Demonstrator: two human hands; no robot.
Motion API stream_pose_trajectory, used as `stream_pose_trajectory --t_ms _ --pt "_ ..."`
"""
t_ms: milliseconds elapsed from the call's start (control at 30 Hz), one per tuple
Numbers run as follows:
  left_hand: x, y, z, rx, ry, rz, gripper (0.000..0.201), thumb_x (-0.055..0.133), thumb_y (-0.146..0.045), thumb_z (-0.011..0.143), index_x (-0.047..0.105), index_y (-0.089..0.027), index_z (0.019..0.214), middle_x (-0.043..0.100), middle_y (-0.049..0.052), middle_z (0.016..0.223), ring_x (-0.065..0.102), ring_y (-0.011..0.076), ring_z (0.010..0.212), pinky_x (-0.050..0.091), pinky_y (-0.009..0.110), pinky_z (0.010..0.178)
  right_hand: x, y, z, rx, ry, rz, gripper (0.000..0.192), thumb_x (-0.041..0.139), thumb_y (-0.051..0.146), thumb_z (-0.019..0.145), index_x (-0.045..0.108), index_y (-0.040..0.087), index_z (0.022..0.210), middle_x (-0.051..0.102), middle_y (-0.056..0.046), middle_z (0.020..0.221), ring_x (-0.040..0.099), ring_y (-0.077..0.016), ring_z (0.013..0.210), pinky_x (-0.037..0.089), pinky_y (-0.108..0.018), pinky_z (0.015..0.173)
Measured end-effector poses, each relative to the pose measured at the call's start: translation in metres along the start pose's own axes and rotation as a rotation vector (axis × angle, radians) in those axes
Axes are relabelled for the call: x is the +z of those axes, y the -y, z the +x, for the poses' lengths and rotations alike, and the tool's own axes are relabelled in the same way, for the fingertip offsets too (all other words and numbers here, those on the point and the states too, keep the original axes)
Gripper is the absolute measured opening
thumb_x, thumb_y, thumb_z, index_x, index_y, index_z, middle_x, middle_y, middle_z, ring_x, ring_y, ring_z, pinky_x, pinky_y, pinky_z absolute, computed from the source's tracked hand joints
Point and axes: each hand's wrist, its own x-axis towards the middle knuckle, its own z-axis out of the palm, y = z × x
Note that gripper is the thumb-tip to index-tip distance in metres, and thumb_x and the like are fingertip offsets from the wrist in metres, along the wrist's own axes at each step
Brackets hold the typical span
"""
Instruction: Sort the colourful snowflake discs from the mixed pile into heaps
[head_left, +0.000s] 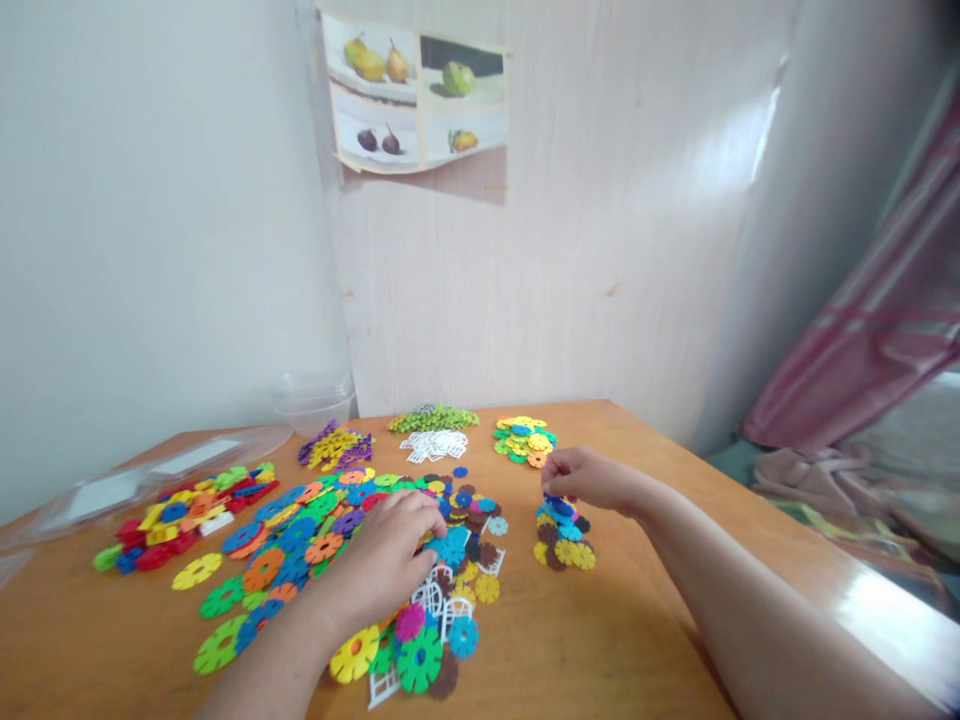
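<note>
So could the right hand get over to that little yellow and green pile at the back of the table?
Probably yes. The right hand hovers over a small pile of discs, and the yellow and green pile lies just beyond it, with only bare table between them.

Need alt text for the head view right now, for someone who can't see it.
Left hand rests on a big pile of coloured plastic discs on a wooden table; right hand pinches a piece over a small disc pile. Smaller sorted piles lie behind.
</note>
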Motion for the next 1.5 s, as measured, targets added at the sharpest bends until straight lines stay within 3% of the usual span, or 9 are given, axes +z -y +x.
stream_pose_trajectory --t_ms 267,567,733,867,1000,1133,1267,1400,1500 --pt "0.000 0.000 0.001 -0.024 -0.024 -0.037 0.019 0.053 -0.008 0.073 0.054 -0.023 0.084 0.059 0.001 0.102 0.049 0.0209 0.104 0.041 0.033 0.088 0.003 -0.011 0.006 0.060 -0.009 -0.161 0.004 0.059 0.018 0.065 0.061 0.016 0.068 0.057 0.003 0.058 0.052 -0.0105 0.058 0.036 -0.020 0.052" --pt "-0.014 -0.015 0.006 -0.118 -0.044 -0.190 0.006 0.051 -0.019 0.079 0.057 -0.022 0.081 0.062 0.001 0.094 0.055 0.0200 0.095 0.044 0.033 0.084 0.017 0.007 0.006 -0.129 -0.255 -0.244 0.015 0.055 0.029 0.078 0.055 0.018 0.068 0.051 0.004 0.061 0.047 -0.0109 0.061 0.032 -0.022 0.054" --pt "-0.019 -0.028 0.009 -0.224 -0.026 -0.394 0.011 0.048 -0.028 0.085 0.056 -0.020 0.083 0.060 -0.002 0.079 0.056 0.0144 0.074 0.045 0.027 0.068 0.051 0.038 -0.013 -0.231 -0.125 -0.111 0.015 0.058 0.031 0.082 0.063 0.018 0.079 0.058 0.002 0.065 0.050 -0.0110 0.060 0.035 -0.021 0.054" --pt "-0.012 -0.038 0.010 -0.250 -0.043 -0.534 0.010 0.051 -0.028 0.085 0.058 -0.020 0.087 0.063 -0.001 0.080 0.059 0.0139 0.075 0.047 0.026 0.069 0.079 0.053 -0.028 -0.315 0.038 0.024 0.021 0.060 0.034 0.085 0.066 0.019 0.098 0.066 0.000 0.076 0.057 -0.0124 0.066 0.040 -0.021 0.057" --pt "-0.004 -0.043 0.011 -0.240 -0.032 -0.600 0.012 0.054 -0.027 0.085 0.059 -0.020 0.094 0.067 0.002 0.088 0.063 0.0157 0.084 0.050 0.027 0.075 0.089 0.054 -0.032 -0.327 0.049 0.005 0.014 0.058 0.028 0.086 0.067 0.019 0.090 0.068 0.000 0.077 0.059 -0.0123 0.067 0.041 -0.020 0.057" --pt "0.002 -0.041 0.011 -0.206 -0.042 -0.580 0.017 0.051 -0.028 0.088 0.059 -0.022 0.103 0.069 0.003 0.096 0.065 0.0166 0.092 0.051 0.030 0.083 0.077 0.049 -0.024 -0.288 -0.005 -0.021 0.018 0.054 0.031 0.088 0.066 0.018 0.083 0.064 0.001 0.068 0.054 -0.0107 0.061 0.038 -0.020 0.054" --pt "0.004 -0.037 0.009 -0.197 -0.073 -0.475 0.018 0.049 -0.031 0.089 0.061 -0.024 0.101 0.070 0.002 0.098 0.064 0.0177 0.093 0.050 0.032 0.084 0.047 0.040 -0.013 -0.154 -0.108 -0.013 0.016 0.059 0.031 0.082 0.062 0.017 0.075 0.055 0.003 0.061 0.046 -0.0088 0.055 0.034 -0.019 0.050" --pt "0.000 -0.034 0.009 -0.191 -0.080 -0.372 0.017 0.048 -0.030 0.089 0.062 -0.024 0.096 0.070 0.002 0.097 0.064 0.0190 0.093 0.049 0.032 0.083 0.017 0.023 -0.007 0.014 -0.003 0.007 0.012 0.064 0.028 0.072 0.058 0.017 0.071 0.050 0.005 0.058 0.042 -0.0079 0.051 0.032 -0.020 0.047" --pt "-0.003 -0.033 0.009 -0.185 -0.075 -0.293 0.015 0.049 -0.026 0.087 0.062 -0.023 0.093 0.069 0.002 0.098 0.063 0.0194 0.094 0.047 0.033 0.085 0.003 0.008 -0.006 0.045 0.076 -0.018 0.012 0.065 0.026 0.068 0.056 0.017 0.068 0.050 0.005 0.057 0.043 -0.0082 0.053 0.032 -0.020 0.047"
